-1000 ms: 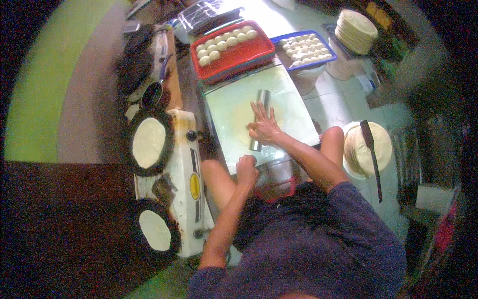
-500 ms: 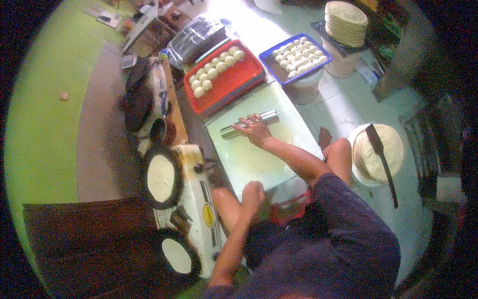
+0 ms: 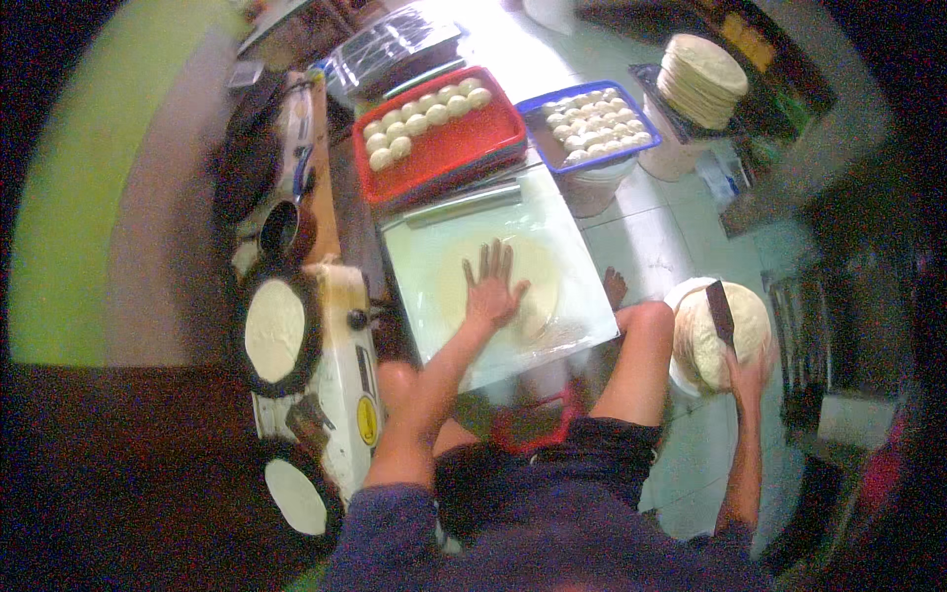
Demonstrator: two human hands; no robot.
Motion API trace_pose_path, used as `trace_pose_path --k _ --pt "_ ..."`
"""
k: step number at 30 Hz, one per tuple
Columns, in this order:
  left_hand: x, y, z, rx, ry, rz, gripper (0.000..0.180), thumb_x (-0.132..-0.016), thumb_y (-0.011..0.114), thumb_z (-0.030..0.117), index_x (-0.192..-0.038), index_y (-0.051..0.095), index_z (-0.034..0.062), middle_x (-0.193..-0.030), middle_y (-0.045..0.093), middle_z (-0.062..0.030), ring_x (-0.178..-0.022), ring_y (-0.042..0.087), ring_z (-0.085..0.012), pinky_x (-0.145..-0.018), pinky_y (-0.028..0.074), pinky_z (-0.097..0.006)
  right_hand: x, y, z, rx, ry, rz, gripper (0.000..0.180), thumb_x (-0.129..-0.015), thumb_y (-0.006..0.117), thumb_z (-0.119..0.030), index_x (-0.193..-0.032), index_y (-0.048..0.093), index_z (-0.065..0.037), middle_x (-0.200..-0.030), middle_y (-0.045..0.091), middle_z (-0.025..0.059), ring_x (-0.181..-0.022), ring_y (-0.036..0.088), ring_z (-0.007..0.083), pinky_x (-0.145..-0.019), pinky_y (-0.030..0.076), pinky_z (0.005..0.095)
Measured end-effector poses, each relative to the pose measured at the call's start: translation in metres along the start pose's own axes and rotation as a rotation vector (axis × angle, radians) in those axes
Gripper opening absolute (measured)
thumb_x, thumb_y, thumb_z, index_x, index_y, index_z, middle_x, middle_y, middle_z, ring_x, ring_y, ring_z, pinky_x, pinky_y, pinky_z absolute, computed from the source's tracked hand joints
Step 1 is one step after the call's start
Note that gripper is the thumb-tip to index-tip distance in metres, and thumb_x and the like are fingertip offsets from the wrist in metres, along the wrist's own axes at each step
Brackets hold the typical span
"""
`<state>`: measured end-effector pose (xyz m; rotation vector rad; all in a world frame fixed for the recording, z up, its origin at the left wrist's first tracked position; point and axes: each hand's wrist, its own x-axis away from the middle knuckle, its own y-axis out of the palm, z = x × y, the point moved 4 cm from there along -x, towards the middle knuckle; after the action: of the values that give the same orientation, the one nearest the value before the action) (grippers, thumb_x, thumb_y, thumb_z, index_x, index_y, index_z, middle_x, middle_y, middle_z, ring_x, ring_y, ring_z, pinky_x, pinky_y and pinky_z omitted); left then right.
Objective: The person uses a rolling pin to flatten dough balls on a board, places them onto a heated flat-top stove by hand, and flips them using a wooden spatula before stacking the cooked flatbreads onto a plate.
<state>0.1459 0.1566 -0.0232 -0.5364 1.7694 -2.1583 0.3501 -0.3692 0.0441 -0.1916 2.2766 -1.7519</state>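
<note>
My left hand (image 3: 491,296) lies flat with fingers spread on a thin round sheet of dough (image 3: 538,286), which rests on the pale board (image 3: 582,237). A metal rolling pin (image 3: 464,204) lies along the board's far edge, out of my hands. On the right, my right hand (image 3: 750,373) is closed round the handle of a dark flat spatula (image 3: 721,314). Its blade is over a stack of round flatbreads (image 3: 696,335); whether it touches them I cannot tell.
A red tray (image 3: 449,145) of dough balls and a blue-rimmed tray (image 3: 651,140) of smaller dough pieces stand beyond the board. At left, the stove (image 3: 340,395) carries two pans with flatbreads (image 3: 274,331). Another flatbread stack (image 3: 702,84) stands far right.
The right hand has let go of the rolling pin, moved right and taken the spatula. The left hand has gone forward onto the dough and opened. The pin is at the far edge.
</note>
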Motion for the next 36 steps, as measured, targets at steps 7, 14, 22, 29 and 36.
trace_pose_path --k 7,14,22,29,36 --pt "0.037 -0.004 -0.015 0.054 -0.079 0.049 0.083 -0.096 0.032 0.063 -0.157 0.009 0.0116 -0.164 -0.003 -0.0124 -0.150 -0.005 -0.0335 -0.111 -0.006 -0.069 0.106 0.016 0.098 -0.181 0.001 -0.180 0.065 -0.089 0.064 -0.016 -0.146 0.033 -0.004 -0.142 0.044 0.0213 -0.129 0.041 0.0411 -0.109 0.033 0.0491" --pt "0.118 -0.068 -0.067 0.206 -0.368 0.247 0.081 -0.097 0.039 0.057 -0.156 0.011 0.0099 -0.163 -0.004 -0.0163 -0.149 -0.008 -0.0369 -0.111 -0.003 -0.070 0.061 -0.010 -0.082 -0.300 -0.514 -0.022 0.035 -0.094 0.054 -0.012 -0.127 0.055 0.000 -0.124 0.057 0.0194 -0.109 0.056 0.0349 -0.097 0.043 0.0441" --pt "0.184 -0.113 -0.115 0.342 -0.522 0.315 0.072 -0.096 0.049 0.046 -0.153 0.026 0.0094 -0.160 0.011 -0.0230 -0.146 0.011 -0.0441 -0.110 0.009 -0.072 0.129 -0.045 -0.575 -0.403 -1.327 -0.468 0.026 -0.093 0.056 -0.014 -0.118 0.063 -0.016 -0.105 0.065 0.0136 -0.089 0.066 0.0356 -0.074 0.054 0.0450" --pt "0.324 -0.090 -0.158 0.518 -0.624 0.481 0.061 -0.090 0.059 0.036 -0.141 0.044 0.0068 -0.150 0.038 -0.0198 -0.137 0.035 -0.0415 -0.111 0.026 -0.060 0.132 -0.080 -0.620 -0.125 -1.380 -0.527 0.028 -0.090 0.059 -0.012 -0.117 0.062 -0.016 -0.096 0.063 0.0158 -0.084 0.066 0.0390 -0.072 0.055 0.0489" --pt "0.357 -0.083 -0.146 0.675 -0.620 0.751 0.046 -0.087 0.064 0.030 -0.122 0.059 0.0012 -0.121 0.061 -0.0241 -0.119 0.053 -0.0446 -0.105 0.039 -0.050 0.173 0.046 -0.742 -0.397 -1.524 -0.536 0.036 -0.088 0.061 -0.015 -0.124 0.062 -0.017 -0.107 0.067 0.0169 -0.092 0.067 0.0365 -0.078 0.055 0.0462"
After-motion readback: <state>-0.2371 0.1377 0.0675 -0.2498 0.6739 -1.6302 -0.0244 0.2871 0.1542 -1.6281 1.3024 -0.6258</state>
